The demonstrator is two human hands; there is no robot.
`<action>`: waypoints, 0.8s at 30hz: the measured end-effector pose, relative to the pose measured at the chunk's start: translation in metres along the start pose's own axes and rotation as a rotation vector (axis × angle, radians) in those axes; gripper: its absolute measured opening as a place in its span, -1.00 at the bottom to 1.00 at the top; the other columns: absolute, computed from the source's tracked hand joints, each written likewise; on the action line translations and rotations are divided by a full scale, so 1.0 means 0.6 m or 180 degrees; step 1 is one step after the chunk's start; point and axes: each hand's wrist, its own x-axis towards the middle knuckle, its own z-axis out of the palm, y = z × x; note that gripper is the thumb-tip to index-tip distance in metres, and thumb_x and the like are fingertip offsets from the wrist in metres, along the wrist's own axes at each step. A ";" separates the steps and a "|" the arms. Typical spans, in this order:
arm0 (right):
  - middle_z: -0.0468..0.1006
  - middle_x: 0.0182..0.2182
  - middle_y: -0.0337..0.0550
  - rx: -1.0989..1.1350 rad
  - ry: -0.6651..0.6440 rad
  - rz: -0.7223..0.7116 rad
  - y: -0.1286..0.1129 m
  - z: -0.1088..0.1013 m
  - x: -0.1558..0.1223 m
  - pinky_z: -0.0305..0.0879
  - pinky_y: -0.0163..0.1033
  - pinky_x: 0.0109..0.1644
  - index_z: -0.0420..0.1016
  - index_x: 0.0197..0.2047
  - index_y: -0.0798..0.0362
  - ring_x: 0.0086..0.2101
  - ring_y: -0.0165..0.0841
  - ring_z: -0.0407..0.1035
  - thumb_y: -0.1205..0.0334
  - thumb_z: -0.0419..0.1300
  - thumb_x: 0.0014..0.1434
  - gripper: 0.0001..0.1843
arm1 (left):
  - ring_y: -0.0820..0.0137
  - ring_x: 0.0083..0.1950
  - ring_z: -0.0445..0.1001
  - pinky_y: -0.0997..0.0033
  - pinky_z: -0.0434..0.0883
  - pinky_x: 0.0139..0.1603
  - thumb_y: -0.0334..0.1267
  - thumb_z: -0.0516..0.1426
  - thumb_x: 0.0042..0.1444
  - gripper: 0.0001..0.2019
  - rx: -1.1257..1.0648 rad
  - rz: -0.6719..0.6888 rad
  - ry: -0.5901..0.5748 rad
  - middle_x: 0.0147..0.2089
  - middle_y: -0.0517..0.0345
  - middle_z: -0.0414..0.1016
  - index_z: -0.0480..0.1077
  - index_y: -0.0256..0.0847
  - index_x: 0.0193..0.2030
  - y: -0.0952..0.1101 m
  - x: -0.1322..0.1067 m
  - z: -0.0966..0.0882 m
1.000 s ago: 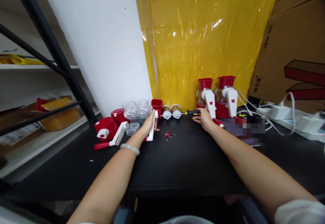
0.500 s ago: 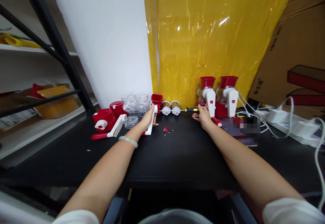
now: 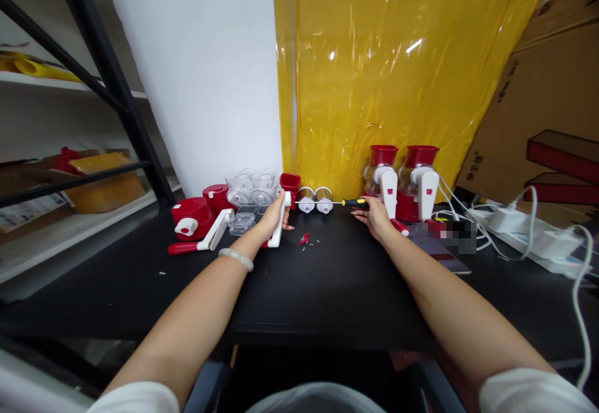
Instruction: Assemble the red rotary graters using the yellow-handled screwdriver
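Note:
My left hand (image 3: 276, 216) is closed around a white crank handle (image 3: 279, 231) with a red grip, held on edge above the black table. In my right hand (image 3: 374, 214) is a screwdriver (image 3: 354, 203) with a black and yellow handle. Its long shaft lies level, and the tip meets the white hub of the crank. Small red pieces (image 3: 305, 238) and several screws lie on the table between my hands. Behind the shaft stand two metal grater drums (image 3: 306, 199). A red hopper (image 3: 290, 182) is just beyond my left hand.
Red grater bases (image 3: 191, 218), another crank handle (image 3: 216, 231) and clear plastic housings (image 3: 250, 189) stand at left. Two assembled rotary graters (image 3: 382, 176) are at right, near a dark flat device (image 3: 435, 247) and a power strip (image 3: 545, 238) with white cables. A black shelf frame (image 3: 110, 70) borders the left.
The view has shifted slightly. Both hands keep their hold, and the screwdriver tip stays at the crank's hub.

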 end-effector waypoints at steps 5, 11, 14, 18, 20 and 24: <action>0.47 -0.62 -0.36 -0.0001 0.0052 -0.0147 -0.005 0.000 -0.002 0.30 -0.46 -0.56 0.28 -0.18 -0.02 -0.66 -0.49 0.37 0.27 0.01 0.21 -0.89 | 0.54 -0.77 0.09 0.37 0.46 -0.54 0.47 -0.11 0.10 -0.34 -0.0008 0.0095 -0.0056 -0.76 0.34 0.13 0.26 -0.17 -0.45 0.005 -0.005 0.004; 0.42 -0.68 -0.38 -0.0032 0.0188 -0.0203 -0.001 -0.002 0.005 0.25 -0.48 -0.61 0.28 -0.22 -0.02 -0.70 -0.50 0.33 0.23 0.06 0.23 -0.96 | 0.52 -0.77 0.11 0.37 0.45 -0.56 0.44 -0.07 0.12 -0.38 0.0084 0.0187 -0.0002 -0.75 0.35 0.14 0.25 -0.16 -0.43 0.002 -0.003 0.006; 0.41 -0.70 -0.37 -0.0070 0.0172 -0.0279 0.005 -0.006 0.011 0.22 -0.49 -0.63 0.27 -0.25 -0.01 -0.71 -0.50 0.30 0.16 0.10 0.25 -0.89 | 0.52 -0.77 0.12 0.36 0.46 -0.56 0.44 -0.06 0.11 -0.37 0.0121 0.0202 0.0014 -0.75 0.33 0.15 0.26 -0.17 -0.44 0.002 -0.002 0.005; 0.39 -0.73 -0.35 -0.0181 0.0116 -0.0497 0.014 -0.013 0.018 0.14 -0.49 -0.68 0.26 -0.33 0.00 -0.73 -0.51 0.26 0.06 0.13 0.25 -0.78 | 0.51 -0.77 0.11 0.33 0.48 -0.55 0.42 -0.08 0.15 -0.38 0.0148 0.0208 -0.0006 -0.75 0.32 0.14 0.24 -0.16 -0.45 0.002 -0.004 0.006; 0.36 -0.75 -0.37 -0.0226 0.0108 -0.0589 0.017 -0.016 0.021 0.09 -0.49 -0.71 0.25 -0.37 0.00 -0.75 -0.52 0.21 0.01 0.16 0.24 -0.72 | 0.51 -0.77 0.10 0.32 0.48 -0.55 0.42 -0.08 0.14 -0.38 0.0160 0.0207 -0.0014 -0.76 0.33 0.14 0.23 -0.16 -0.46 0.001 -0.003 0.006; 0.24 -0.81 -0.42 -0.0374 0.0208 -0.0755 0.017 -0.018 0.022 0.05 -0.45 -0.75 0.25 -0.42 -0.01 -0.78 -0.52 0.11 -0.08 0.23 0.18 -0.63 | 0.50 -0.77 0.12 0.35 0.46 -0.56 0.45 -0.06 0.11 -0.38 0.0182 0.0208 -0.0007 -0.76 0.33 0.13 0.24 -0.15 -0.46 -0.002 0.000 0.003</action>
